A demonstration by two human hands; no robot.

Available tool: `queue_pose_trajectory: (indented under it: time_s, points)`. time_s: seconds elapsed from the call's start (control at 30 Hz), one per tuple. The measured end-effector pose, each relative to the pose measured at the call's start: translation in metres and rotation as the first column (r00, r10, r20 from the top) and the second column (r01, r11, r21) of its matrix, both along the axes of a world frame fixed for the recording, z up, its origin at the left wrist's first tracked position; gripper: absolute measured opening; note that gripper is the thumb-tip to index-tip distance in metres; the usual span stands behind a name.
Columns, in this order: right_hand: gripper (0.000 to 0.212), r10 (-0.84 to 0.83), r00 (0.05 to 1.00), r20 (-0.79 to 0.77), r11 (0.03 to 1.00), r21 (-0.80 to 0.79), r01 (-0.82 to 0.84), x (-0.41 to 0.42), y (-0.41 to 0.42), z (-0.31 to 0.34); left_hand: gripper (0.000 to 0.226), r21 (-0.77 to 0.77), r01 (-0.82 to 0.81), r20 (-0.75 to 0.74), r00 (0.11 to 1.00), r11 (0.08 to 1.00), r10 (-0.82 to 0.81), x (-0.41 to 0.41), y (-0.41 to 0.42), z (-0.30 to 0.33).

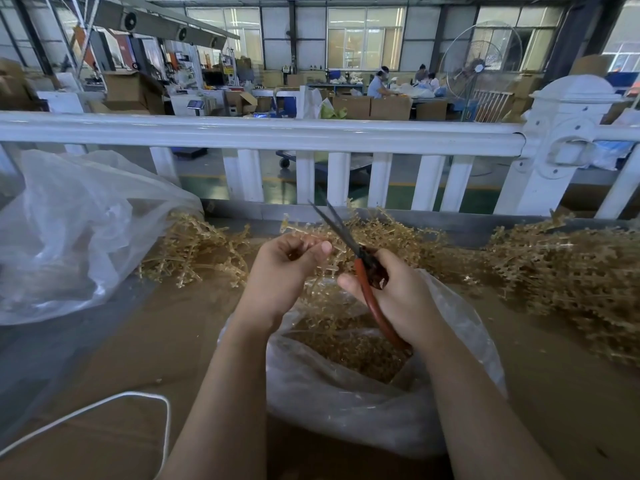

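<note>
Both hands busy: right hand (398,292) grips scissors (360,261) (blades parted), left hand (287,268) pinches sprue (304,237).

Bench (131,348) w/ bags (346,410), sprue piles (571,271) — cord (104,405)

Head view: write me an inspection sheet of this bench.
Surface: brown cardboard sheet.
Job's things: red-handled scissors, blades slightly apart; amber plastic sprue; open bag of clipped pieces below the hands.
Clutter: left sprue pile; right sprue pile; crumpled clear bag at left.
Grippers: left hand pinches the sprue; right hand grips the scissors.
Cables: white cord looped at near left.
Surroundings: white railing behind; workshop with cartons, a fan, seated workers.
</note>
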State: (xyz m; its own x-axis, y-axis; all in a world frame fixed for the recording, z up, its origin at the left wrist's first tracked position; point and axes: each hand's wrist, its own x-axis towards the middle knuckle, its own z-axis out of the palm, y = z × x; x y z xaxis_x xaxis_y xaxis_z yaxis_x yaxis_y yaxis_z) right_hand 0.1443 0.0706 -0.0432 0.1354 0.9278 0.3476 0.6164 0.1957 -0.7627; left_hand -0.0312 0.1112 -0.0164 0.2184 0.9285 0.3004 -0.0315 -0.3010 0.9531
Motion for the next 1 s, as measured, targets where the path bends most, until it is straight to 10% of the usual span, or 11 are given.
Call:
queue_pose_trajectory:
  time_s: [1.0]
  points:
    - [0.059, -0.091, 0.96, 0.266, 0.992, 0.107, 0.064, -0.0009, -0.0005, -0.0032, 0.013, 0.038, -0.047, -0.038, 0.998, 0.998, 0.049, -0.007, 0.0013, 0.0025]
